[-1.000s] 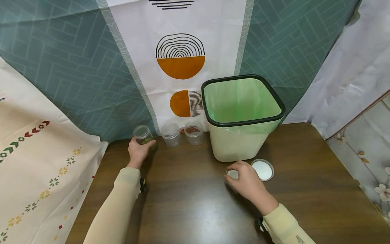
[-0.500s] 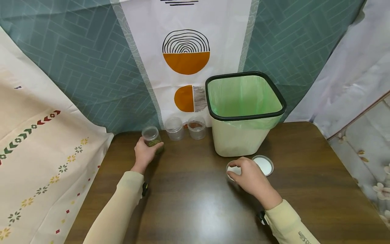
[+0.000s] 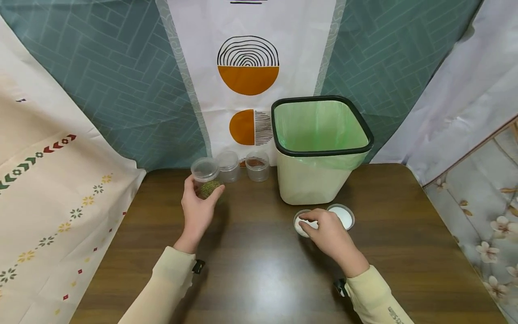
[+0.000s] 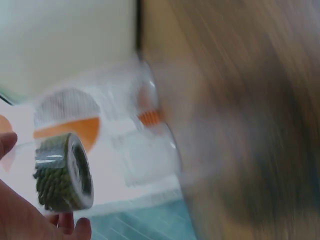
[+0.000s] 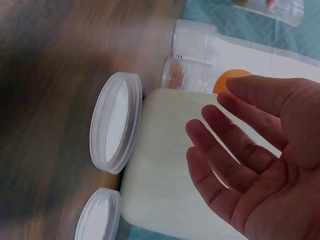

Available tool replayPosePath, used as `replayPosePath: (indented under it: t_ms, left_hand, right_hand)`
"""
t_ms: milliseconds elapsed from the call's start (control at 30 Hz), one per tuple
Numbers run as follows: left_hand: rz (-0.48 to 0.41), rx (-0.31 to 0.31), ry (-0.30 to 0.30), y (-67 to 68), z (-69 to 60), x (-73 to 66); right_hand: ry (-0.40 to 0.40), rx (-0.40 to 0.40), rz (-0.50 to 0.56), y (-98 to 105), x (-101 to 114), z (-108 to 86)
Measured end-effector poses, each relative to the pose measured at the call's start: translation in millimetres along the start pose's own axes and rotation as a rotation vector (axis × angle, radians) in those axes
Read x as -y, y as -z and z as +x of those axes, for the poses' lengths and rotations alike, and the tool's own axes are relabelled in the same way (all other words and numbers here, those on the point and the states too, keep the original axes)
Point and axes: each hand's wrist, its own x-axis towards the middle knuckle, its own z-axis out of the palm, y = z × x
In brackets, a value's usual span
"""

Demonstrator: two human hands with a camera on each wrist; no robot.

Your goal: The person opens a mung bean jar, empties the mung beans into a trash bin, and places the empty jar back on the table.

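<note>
My left hand (image 3: 197, 215) grips a clear jar (image 3: 205, 171) with green bits in its bottom, lifted a little off the table with its shadow to the right. The left wrist view has the jar's green contents (image 4: 52, 175) between thumb and fingers, blurred around. Over one round lid (image 3: 300, 227) with a white inside, my right hand (image 3: 332, 236) hovers with fingers bent loosely. In the right wrist view nothing lies between the right hand's (image 5: 250, 155) fingers, and that lid (image 5: 116, 122) stands apart from them.
A second white-centred lid (image 3: 342, 217) lies right of the first. The cream bin (image 3: 309, 184) with a green liner stands at the back. Two clear jars (image 3: 229, 168) (image 3: 257, 167) stand left of the bin, before the hanging cloth (image 3: 295, 49).
My left hand has raised the jar off the table and brought it slightly right. The right hand stays over the lid. The head view has shifted a little.
</note>
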Motion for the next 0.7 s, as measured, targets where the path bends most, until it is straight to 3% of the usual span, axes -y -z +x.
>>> replayPosePath:
  t_ms: [233,500,700]
  left_hand:
    - [-0.092,0.025,-0.065,-6.0,-21.0,-19.8]
    - [0.016,0.16,-0.187,-30.6,-48.1,-33.6]
    - [0.045,0.262,-0.2,-47.7,-62.8,-42.8]
  right_hand:
    - [-0.024,-0.036,0.03,1,5,2.2]
    - [-0.022,-0.058,0.168,13,19,7.6]
    - [-0.013,-0.065,0.213,19,32,14.7]
